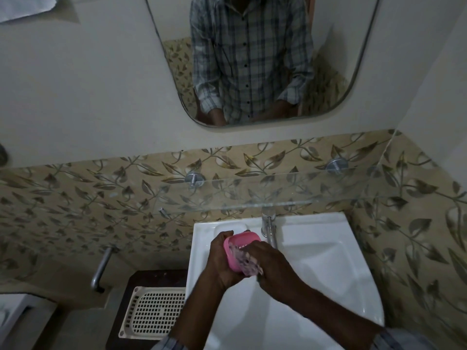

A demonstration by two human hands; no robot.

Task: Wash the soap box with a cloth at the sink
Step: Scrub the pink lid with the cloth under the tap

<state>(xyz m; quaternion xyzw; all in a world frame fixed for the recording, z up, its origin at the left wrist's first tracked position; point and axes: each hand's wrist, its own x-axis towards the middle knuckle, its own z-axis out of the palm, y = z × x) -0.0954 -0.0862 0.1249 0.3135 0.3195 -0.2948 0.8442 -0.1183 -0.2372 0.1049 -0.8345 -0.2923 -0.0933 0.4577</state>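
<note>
A pink soap box [238, 245] is held over the white sink [326, 263], tilted with its open side towards the right. My left hand [219, 261] grips it from the left and below. My right hand [271, 267] presses a pale patterned cloth [249, 263] into the box's open side. Most of the cloth is hidden between the two hands. The chrome tap [268, 228] stands just behind the box.
A glass shelf [265, 192] juts out from the leaf-patterned tiles above the sink, with a mirror [252, 59] higher up. Left of the sink, a cream slotted tray [156, 313] lies on a dark stand, below a wall-mounted chrome tap [101, 269].
</note>
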